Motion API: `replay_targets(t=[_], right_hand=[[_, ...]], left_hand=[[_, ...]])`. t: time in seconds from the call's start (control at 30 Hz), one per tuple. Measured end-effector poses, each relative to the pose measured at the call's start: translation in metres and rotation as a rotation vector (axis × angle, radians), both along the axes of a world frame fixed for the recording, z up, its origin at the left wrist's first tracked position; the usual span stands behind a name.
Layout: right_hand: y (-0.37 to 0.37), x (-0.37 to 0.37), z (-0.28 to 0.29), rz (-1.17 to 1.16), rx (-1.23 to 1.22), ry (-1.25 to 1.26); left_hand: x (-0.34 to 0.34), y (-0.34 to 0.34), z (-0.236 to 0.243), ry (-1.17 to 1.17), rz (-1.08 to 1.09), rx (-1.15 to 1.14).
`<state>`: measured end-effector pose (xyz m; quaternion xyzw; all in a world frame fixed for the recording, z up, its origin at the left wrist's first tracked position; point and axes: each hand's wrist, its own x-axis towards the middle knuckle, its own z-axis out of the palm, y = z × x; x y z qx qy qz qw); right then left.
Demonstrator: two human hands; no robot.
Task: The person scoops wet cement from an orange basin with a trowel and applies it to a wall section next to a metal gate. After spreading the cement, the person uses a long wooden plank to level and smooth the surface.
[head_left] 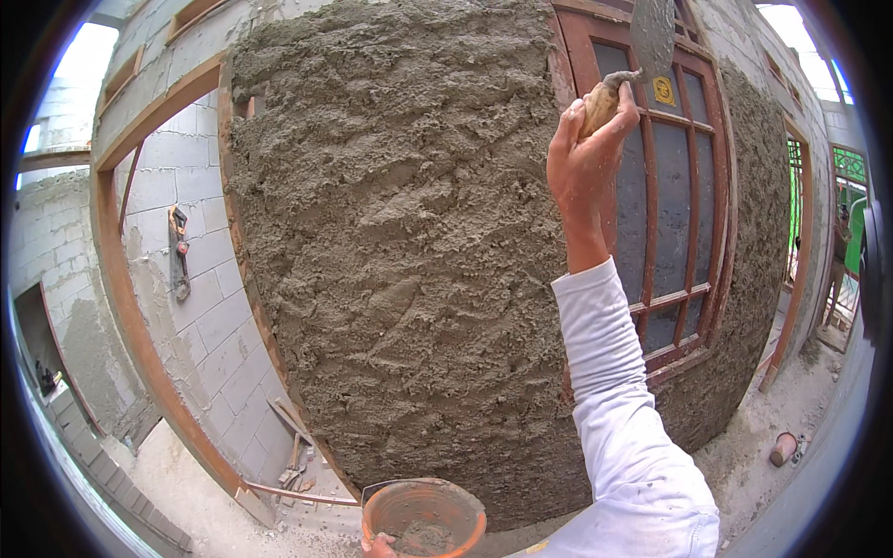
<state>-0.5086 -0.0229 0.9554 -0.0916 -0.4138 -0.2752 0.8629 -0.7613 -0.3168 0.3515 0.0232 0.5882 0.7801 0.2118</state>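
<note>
Right hand (595,153) up between 1 and 2 o'clock, fingers wrapped round the handle of the trowel (653,37); grip closed, holding. Trowel at 1 o'clock, blade pointing up, grey-smeared, top cut off by frame. Blade overlaps the window (668,186) in view; can't tell if touching. Window at 2 o'clock: brown frame, dark panes, yellow sticker near the blade. White sleeve (609,372) runs from 5 o'clock up to the right wrist.

Left hand (379,547) just past 6 o'clock, only partly in view, thumb over the rim of the bucket (481,521); grip on rim, fingers below hidden. Bucket at 6 o'clock, orange, wire handle at its left, some wet mortar (426,536) inside.

Wall (409,242) fills the centre, coated rough and lumpy with grey mortar, up to the window's left side; more coating past the window at 3 o'clock. Wooden door frame (167,414) at 8 o'clock, bare blocks behind, a tool (179,256) hanging there at 9. Wood scraps (296,465) at 7. Small reddish pot (783,450) lying on the floor at 4. Another person (837,251) far off at 3, partly visible.
</note>
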Motion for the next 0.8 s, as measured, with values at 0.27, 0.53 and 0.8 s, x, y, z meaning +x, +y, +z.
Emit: replay_targets(t=[0.27,0.53,0.8], right_hand=[[0.056,-0.079,0.031,0.272,-0.551,-0.439],[0.074,-0.066,0.143,0.973,-0.677,0.127],[0.146,-0.156,0.327,0.649,-0.711,0.157]], left_hand=[[-0.005,-0.039,0.0,0.014,0.09,-0.116],[0.005,-0.046,0.013,0.03,0.139,-0.176],[0.01,-0.05,0.025,0.014,0.166,-0.216]])
